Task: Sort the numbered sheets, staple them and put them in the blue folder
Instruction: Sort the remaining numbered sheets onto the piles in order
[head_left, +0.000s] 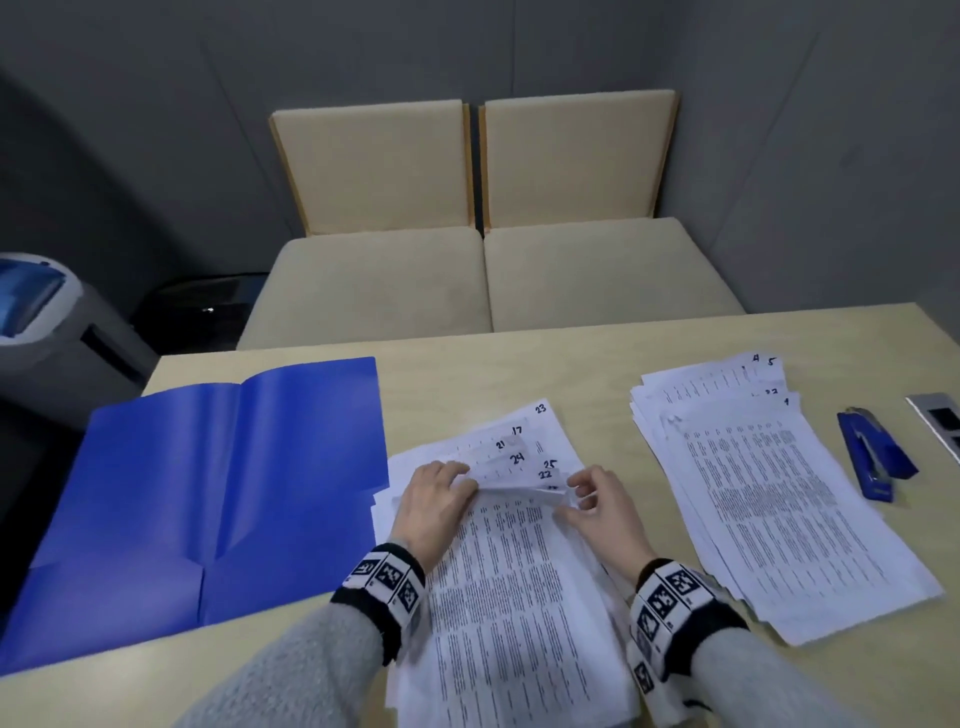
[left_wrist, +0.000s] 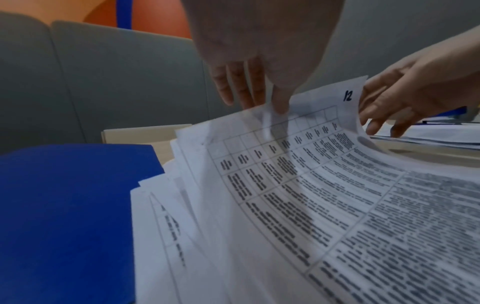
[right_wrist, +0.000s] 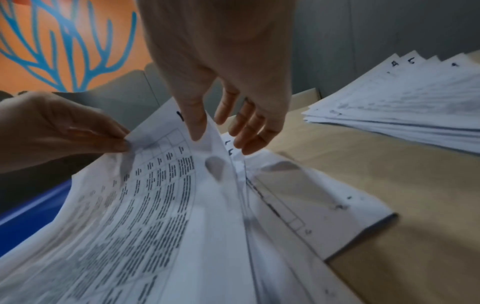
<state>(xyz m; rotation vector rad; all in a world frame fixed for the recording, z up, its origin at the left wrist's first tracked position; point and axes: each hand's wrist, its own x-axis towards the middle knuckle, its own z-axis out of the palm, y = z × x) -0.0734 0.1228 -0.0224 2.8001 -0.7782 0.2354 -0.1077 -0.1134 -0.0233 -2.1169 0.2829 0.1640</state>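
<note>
The open blue folder (head_left: 223, 483) lies flat on the left of the table. A loose pile of numbered sheets (head_left: 509, 597) lies in front of me, with corners marked 23, 17, 21, 24, 25 and 22 fanned out at its far end. My left hand (head_left: 462, 480) pinches the far edge of the top sheet (left_wrist: 311, 185), which is marked 12 and curls up off the pile. My right hand (head_left: 582, 493) pinches that sheet's right corner, thumb in front (right_wrist: 194, 127) and fingers behind. A second pile (head_left: 769, 493) lies to the right, and a blue stapler (head_left: 872, 457) lies beyond it.
A metal socket panel (head_left: 940, 421) is set in the table at the far right. Two beige seat cushions (head_left: 488, 275) stand behind the table. A grey machine with a blue top (head_left: 47, 322) stands off the table's left corner.
</note>
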